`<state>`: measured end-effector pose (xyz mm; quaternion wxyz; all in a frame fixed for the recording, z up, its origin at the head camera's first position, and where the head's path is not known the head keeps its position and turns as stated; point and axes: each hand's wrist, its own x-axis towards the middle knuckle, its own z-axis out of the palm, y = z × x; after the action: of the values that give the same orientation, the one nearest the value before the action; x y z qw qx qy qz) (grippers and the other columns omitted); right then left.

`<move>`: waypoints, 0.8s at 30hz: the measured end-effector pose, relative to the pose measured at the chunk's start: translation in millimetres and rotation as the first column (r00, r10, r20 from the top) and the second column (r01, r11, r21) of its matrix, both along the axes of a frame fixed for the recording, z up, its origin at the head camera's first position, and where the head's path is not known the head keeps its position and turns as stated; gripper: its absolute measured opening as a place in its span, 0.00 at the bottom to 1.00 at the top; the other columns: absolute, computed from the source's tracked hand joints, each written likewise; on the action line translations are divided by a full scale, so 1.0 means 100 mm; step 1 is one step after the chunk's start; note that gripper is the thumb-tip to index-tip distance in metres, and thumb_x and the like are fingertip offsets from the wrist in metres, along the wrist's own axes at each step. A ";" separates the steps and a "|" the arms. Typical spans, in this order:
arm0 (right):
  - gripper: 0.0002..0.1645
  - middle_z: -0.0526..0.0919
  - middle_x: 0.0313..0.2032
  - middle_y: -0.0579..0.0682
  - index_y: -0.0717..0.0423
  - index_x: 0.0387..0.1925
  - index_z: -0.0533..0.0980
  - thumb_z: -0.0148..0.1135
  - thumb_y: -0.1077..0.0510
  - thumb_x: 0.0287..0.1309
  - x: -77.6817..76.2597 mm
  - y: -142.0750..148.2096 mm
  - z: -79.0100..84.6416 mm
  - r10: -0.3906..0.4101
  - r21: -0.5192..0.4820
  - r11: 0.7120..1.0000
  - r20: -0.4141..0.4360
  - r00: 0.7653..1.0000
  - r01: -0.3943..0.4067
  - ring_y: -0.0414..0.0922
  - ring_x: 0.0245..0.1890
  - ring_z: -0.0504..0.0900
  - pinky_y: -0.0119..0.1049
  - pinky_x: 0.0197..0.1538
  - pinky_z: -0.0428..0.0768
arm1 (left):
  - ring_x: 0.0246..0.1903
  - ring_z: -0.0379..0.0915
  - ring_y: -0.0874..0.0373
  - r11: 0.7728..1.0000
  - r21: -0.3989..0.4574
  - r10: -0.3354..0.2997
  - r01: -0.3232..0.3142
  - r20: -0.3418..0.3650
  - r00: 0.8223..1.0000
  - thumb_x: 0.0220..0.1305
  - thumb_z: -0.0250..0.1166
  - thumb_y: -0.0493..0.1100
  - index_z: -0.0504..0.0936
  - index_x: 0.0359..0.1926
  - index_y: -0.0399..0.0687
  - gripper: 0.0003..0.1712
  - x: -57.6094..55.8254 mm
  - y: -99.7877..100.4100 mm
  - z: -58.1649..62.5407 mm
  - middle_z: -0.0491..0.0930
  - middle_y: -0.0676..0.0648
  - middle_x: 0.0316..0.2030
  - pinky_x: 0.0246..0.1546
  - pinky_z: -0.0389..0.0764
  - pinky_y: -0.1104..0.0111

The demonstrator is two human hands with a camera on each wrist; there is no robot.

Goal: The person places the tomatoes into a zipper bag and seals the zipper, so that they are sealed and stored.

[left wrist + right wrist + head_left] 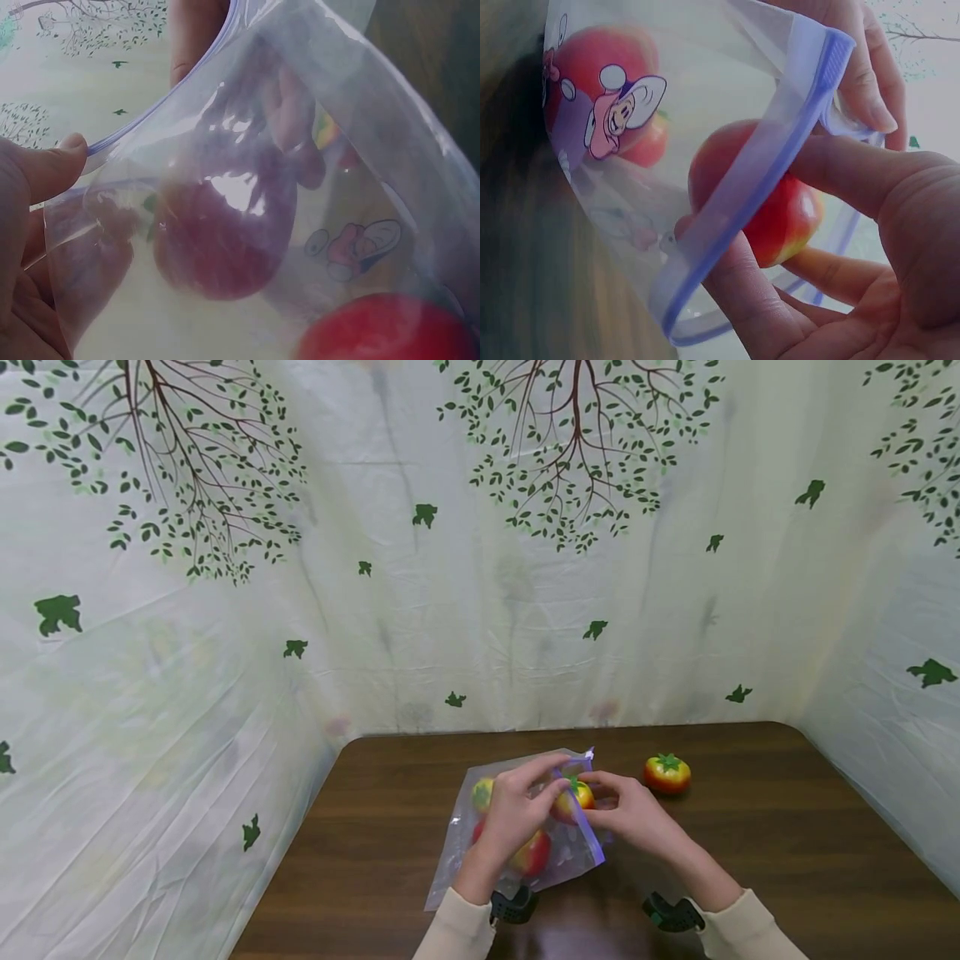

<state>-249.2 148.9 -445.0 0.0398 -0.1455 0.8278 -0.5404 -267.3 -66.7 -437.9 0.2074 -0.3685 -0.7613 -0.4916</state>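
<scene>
A clear zip bag (453,868) with a purple zip edge lies tilted across the table, its mouth toward the right. My left hand (516,806) pinches the rim of the bag's mouth between thumb and fingers. In my right hand (636,812) is a red-and-yellow tomato (795,217) with a green leafy top, gripped at the mouth of the bag. That tomato is partly inside, behind the zip edge in the right wrist view. Several red and yellow fruits (534,853) show through the plastic, partly hidden by my left hand.
Another red-and-yellow tomato (667,775) stands on the brown wooden table (780,827), right of the bag and beyond my right hand. A pale curtain (517,652) with printed branches and leaves surrounds the table at the back and sides.
</scene>
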 end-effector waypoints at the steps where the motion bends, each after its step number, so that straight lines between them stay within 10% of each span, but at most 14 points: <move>1: 0.38 0.82 0.53 0.61 0.60 0.64 0.73 0.74 0.47 0.57 0.00 -0.01 -0.01 0.000 -0.006 1.000 0.010 1.000 0.000 0.55 0.47 0.85 0.44 0.42 0.85 | 0.54 0.79 0.62 1.000 -0.001 -0.002 0.002 0.001 1.000 0.66 0.70 0.40 0.83 0.57 0.47 0.19 0.00 0.00 0.00 0.84 0.52 0.54 0.49 0.81 0.70; 11: 0.35 0.83 0.51 0.61 0.63 0.65 0.72 0.70 0.50 0.62 -0.03 -0.07 -0.08 0.095 -0.109 0.990 0.054 0.994 -0.089 0.55 0.49 0.83 0.44 0.45 0.85 | 0.55 0.78 0.65 1.000 -0.006 0.030 -0.030 -0.041 0.999 0.62 0.72 0.36 0.84 0.56 0.47 0.20 -0.01 0.03 -0.01 0.84 0.55 0.53 0.53 0.79 0.69; 18: 0.33 0.78 0.60 0.61 0.59 0.71 0.66 0.62 0.54 0.69 0.00 -0.12 -0.09 0.271 -0.297 0.931 0.169 0.948 -0.213 0.57 0.56 0.80 0.49 0.54 0.82 | 0.35 0.79 0.66 0.999 0.009 0.043 -0.043 -0.040 0.998 0.64 0.71 0.39 0.84 0.57 0.49 0.20 -0.01 0.02 -0.02 0.84 0.56 0.53 0.29 0.82 0.75; 24: 0.30 0.75 0.62 0.65 0.58 0.72 0.65 0.56 0.56 0.74 0.00 -0.11 -0.08 0.335 -0.373 0.894 0.183 0.924 -0.249 0.60 0.57 0.79 0.48 0.56 0.80 | 0.44 0.84 0.60 0.998 0.027 0.049 -0.047 -0.045 0.998 0.65 0.71 0.41 0.84 0.57 0.49 0.19 -0.04 0.01 -0.03 0.84 0.55 0.53 0.40 0.86 0.63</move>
<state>-249.0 137.7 -453.3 0.1960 -0.2065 0.6780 -0.6777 -271.1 -66.0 -441.1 0.2413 -0.3585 -0.7584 -0.4879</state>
